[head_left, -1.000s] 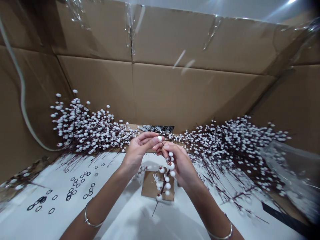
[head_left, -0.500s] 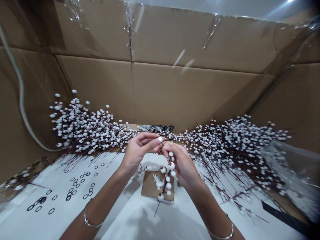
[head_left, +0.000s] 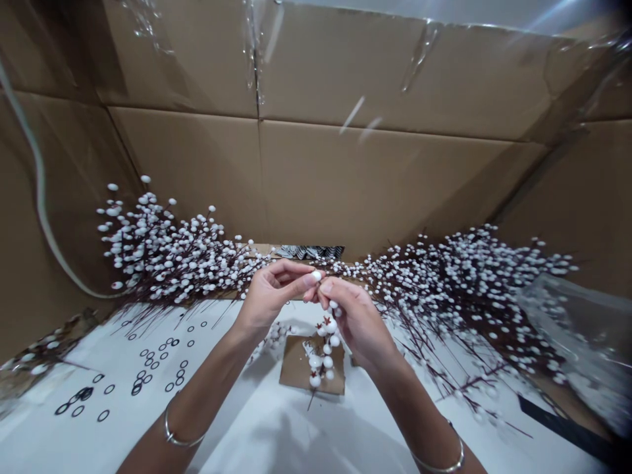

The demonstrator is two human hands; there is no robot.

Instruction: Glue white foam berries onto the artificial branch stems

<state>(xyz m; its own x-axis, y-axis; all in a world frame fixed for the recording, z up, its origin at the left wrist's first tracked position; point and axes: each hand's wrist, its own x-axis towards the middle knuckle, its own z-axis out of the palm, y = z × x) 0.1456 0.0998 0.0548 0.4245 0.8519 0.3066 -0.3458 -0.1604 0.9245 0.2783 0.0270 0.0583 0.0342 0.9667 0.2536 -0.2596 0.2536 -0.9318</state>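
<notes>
My left hand (head_left: 270, 293) pinches a white berry near the tip of an artificial berry stem (head_left: 327, 343). Right beside it, my right hand (head_left: 353, 315) has thumb and fingers closed round the same stem. The stem's lower part hangs below my right hand, with several white berries and small red star-shaped caps. Behind the hanging berries lies a brown cardboard square (head_left: 291, 368) with a white blob on it, on the white table top (head_left: 237, 428). The part of the stem between my fingers is mostly hidden.
Heaps of white berry stems lie at back left (head_left: 172, 253) and back right (head_left: 444, 276). Black rings (head_left: 141, 378) are scattered on the left. A clear plastic bag (head_left: 582, 329) lies at right. Cardboard walls (head_left: 395, 178) enclose the table; a pale cable (head_left: 42, 197) hangs at left.
The hanging end of the berry stem has swung and turned slightly, up and to the left. My right fingers have shifted a little on the stem; my left hand is nearly still.
</notes>
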